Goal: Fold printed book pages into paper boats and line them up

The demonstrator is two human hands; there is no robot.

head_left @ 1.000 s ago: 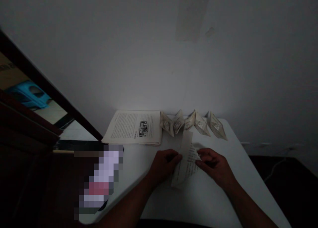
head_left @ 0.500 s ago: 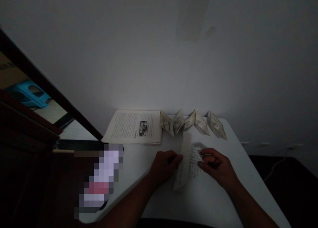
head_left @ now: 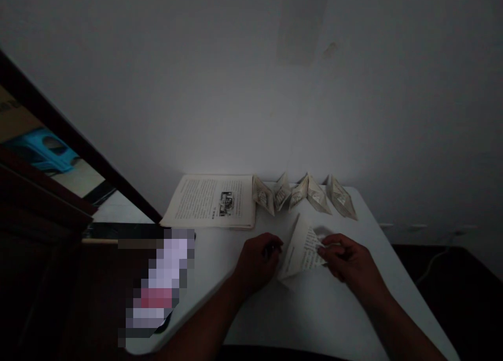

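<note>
A folded sheet of printed paper [head_left: 301,251] stands in the middle of the table, shaped like a triangle with its point away from me. At its right corner my right hand [head_left: 348,259] is closed, pinching the paper between thumb and fingers. Just off the paper's left edge is my left hand [head_left: 261,259], its fingers loosely curled with a gap between them and the thumb, holding nothing I can see. Behind the sheet, several folded paper boats stand in a row, among them one at the left [head_left: 264,196] and one at the right [head_left: 342,198].
A stack of printed pages [head_left: 204,201] lies at the table's back left. A pixelated phone-like object [head_left: 161,282] rests along the left edge of the white table [head_left: 212,251]. The wall [head_left: 236,88] rises right behind. A dark-framed mirror [head_left: 78,135] leans at the left.
The paper's long flap no longer stands up as a strip; the sheet now shows as a triangle. My left hand has come slightly away from it, while my right now pinches its corner.
</note>
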